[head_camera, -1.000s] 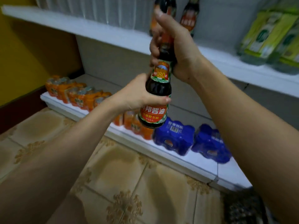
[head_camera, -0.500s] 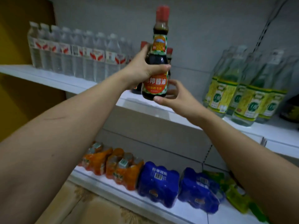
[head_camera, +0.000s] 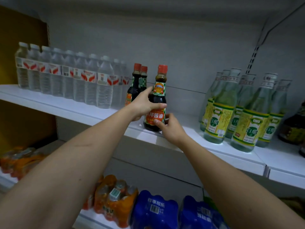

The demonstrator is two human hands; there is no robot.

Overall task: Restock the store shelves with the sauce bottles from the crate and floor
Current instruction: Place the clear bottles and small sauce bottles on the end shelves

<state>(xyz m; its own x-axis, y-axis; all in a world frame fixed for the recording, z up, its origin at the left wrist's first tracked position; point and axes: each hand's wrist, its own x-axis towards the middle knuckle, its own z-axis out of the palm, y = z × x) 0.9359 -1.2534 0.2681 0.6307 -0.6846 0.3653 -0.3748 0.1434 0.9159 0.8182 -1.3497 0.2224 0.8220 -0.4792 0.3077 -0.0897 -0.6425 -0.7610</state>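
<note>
Right of two sauce bottles [head_camera: 137,83] already on the shelf [head_camera: 92,111], the bottle [head_camera: 156,103] stands near the edge, left hand [head_camera: 143,104] wrapped around its middle, right hand [head_camera: 168,126] steadying the base. Best slide it back beside them, label forward, before releasing.

A: The sauce bottle [head_camera: 155,103] at centre frame is looking like dark, glossy glass or plastic, I cannot tell which, and it is wearing a shiny printed label under a smooth red plastic cap

B: And the shelf [head_camera: 214,146] under it?

A: It is showing a smooth white painted finish, catching light along the front edge. At the left, the water bottles [head_camera: 69,76] are looking like clear ribbed plastic

B: On the right?

A: The vinegar bottles [head_camera: 247,116] are gleaming, pale and transparent, with glossy yellow-green labels. At the bottom, the blue packs [head_camera: 153,210] are sitting in crinkled, shiny plastic film
</note>
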